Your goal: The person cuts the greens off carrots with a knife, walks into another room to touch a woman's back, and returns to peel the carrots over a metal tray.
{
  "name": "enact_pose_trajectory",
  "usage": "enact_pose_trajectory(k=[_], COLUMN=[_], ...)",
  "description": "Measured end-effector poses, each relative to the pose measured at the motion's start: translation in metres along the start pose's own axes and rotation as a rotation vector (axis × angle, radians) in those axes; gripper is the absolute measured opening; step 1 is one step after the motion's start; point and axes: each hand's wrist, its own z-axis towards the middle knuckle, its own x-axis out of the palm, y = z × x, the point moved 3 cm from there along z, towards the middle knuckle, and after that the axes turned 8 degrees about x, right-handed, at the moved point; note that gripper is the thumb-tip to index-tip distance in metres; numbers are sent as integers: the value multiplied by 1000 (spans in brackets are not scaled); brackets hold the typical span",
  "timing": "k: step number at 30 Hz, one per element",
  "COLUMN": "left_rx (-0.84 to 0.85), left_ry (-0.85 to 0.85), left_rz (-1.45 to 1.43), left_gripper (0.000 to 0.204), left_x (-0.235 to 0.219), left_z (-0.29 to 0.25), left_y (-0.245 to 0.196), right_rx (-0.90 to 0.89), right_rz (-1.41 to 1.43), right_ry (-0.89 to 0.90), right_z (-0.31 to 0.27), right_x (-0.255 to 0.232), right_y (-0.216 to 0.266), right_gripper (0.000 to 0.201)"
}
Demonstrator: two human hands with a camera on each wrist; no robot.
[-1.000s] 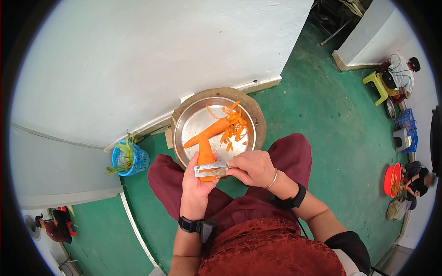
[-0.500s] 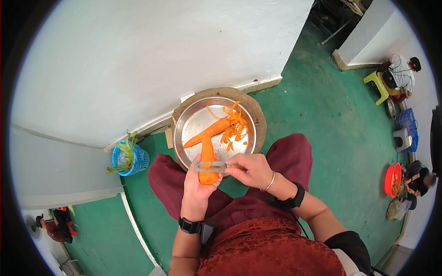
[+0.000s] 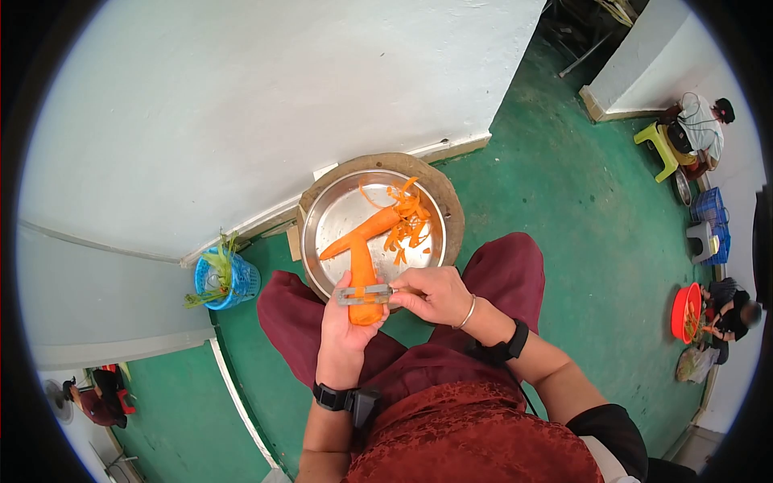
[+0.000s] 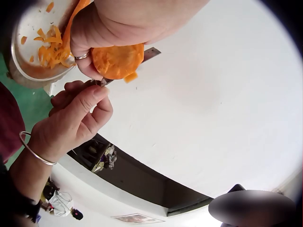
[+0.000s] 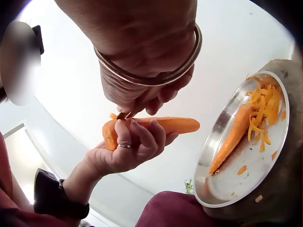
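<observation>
My left hand grips a peeled-looking orange carrot from below, its thick end toward me; the right wrist view shows the fingers curled round the carrot. In my right hand is a metal peeler, pinched by its handle, with the blade lying across the carrot near the thick end. A bit of peel sticks out at the blade in the left wrist view. Beyond the hands, a second carrot lies in a round steel basin beside a heap of peel strips.
The basin stands on a round wooden block against a white wall. To the left is a blue basket with green stalks. Farther right are a red tub, a yellow-green stool and seated people.
The peeler has shifted a little along the carrot, over its thick end, and its blade has tilted. The left hand keeps hold of the carrot; the basin's contents look the same.
</observation>
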Motion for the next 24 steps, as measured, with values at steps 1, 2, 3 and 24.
enact_pose_trajectory(k=[1, 2, 3, 24], left_rx=[-2, -5, -8, -72], left_ry=[-8, -15, -24, -23], left_rz=[9, 17, 25, -4], left_gripper=[36, 37, 37, 36], left_x=[-1, -5, -8, -18], left_z=[1, 3, 4, 9], left_y=[0, 0, 1, 5], right_rx=[8, 2, -3, 165], right_rz=[6, -1, -9, 112], right_ry=[-15, -17, -18, 30], right_z=[1, 2, 3, 3], right_x=[2, 3, 3, 8], right_y=[-4, -7, -10, -26], right_gripper=[22, 21, 20, 24])
